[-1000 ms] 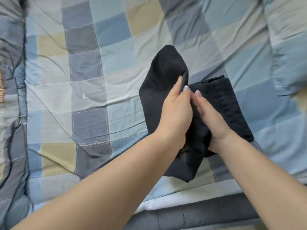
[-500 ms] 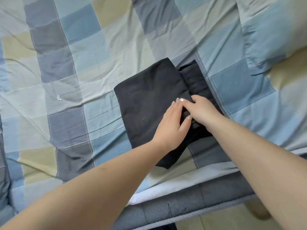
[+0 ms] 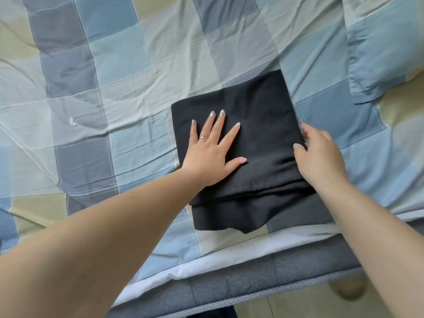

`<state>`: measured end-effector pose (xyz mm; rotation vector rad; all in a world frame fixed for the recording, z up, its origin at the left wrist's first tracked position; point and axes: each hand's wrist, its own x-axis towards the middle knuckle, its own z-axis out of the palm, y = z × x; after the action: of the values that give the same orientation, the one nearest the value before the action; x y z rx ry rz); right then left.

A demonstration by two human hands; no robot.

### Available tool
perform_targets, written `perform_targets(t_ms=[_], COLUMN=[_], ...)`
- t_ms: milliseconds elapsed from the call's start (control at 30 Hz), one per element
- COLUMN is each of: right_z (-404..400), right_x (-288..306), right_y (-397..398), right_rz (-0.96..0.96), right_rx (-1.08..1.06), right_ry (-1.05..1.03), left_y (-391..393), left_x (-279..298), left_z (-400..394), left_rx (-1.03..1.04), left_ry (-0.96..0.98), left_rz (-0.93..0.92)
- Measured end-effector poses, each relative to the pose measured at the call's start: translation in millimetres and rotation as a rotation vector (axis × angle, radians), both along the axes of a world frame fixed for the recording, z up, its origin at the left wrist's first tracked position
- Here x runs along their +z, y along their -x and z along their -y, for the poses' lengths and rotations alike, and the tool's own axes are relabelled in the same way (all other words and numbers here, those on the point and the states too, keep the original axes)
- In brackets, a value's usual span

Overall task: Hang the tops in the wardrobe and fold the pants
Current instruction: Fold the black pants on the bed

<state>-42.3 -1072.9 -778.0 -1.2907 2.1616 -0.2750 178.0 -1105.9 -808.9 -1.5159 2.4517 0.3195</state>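
The black pants (image 3: pixel 259 115) lie folded into a thick rectangle on the checked bedspread, near the bed's front edge. My left hand (image 3: pixel 212 150) presses flat on the top layer with fingers spread and straight. My right hand (image 3: pixel 319 154) is at the bundle's right edge, its thumb on top of the fabric and its fingers curled down over the side; how firmly it grips is unclear. Several folded layers show along the near edge of the bundle. No tops, hangers or wardrobe are in view.
A blue, grey and beige checked bedspread (image 3: pixel 114 88) covers the bed. A pillow in matching fabric (image 3: pixel 385 49) lies at the top right. The white sheet and grey mattress edge (image 3: pixel 252 288) run along the front, with pale floor below.
The upright black flap has been folded down flat onto the bundle. My hands have moved apart: the left now presses flat on top, the right has shifted to the right edge.
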Motion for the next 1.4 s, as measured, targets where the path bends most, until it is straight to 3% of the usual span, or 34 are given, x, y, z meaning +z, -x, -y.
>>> perform_targets(t_ms=[100,267,400,733,833,900,967,1100,1200,1400], right_z=[9,11,-7,0,8,11,7,-2,3,4], right_x=[17,-19,-56,-84,-70,-60,-52,-45,-43,-39], right_y=[-41,-81,-33,-23,-20,-16,-14,-10,-4,-3], right_rz=[-0.21,-0.309,-0.456,-0.396,-0.277,-0.151,-0.125,-0.117,-0.033,-0.016], right_rx=[0.297,0.621,0.595,0.588,0.539,0.477,0.42,0.286,0.311,0.326], right_ry=[0.279,0.044,0.017,0.027,0.066,0.184,0.23,-0.049,-0.161,-0.165], left_y=[4,14,-14,-25,-23,-20,-25,-49,-43,-42], left_x=[-9,-23,-32,-59,-45,-31,-21,-15,-15,-24], left_z=[0,-1,19,35,35,27,6,-49,-62,-51], left_rx=[-0.007,0.008,-0.102,-0.094,-0.076,-0.002,0.234,0.785,0.758,0.665], left_ry=[0.01,-0.009,0.095,0.065,0.026,0.024,0.032,-0.15,-0.238,-0.294], left_rz=[-0.018,-0.047,-0.043,-0.012,0.01,-0.054,-0.195,-0.549,-0.678,-0.621])
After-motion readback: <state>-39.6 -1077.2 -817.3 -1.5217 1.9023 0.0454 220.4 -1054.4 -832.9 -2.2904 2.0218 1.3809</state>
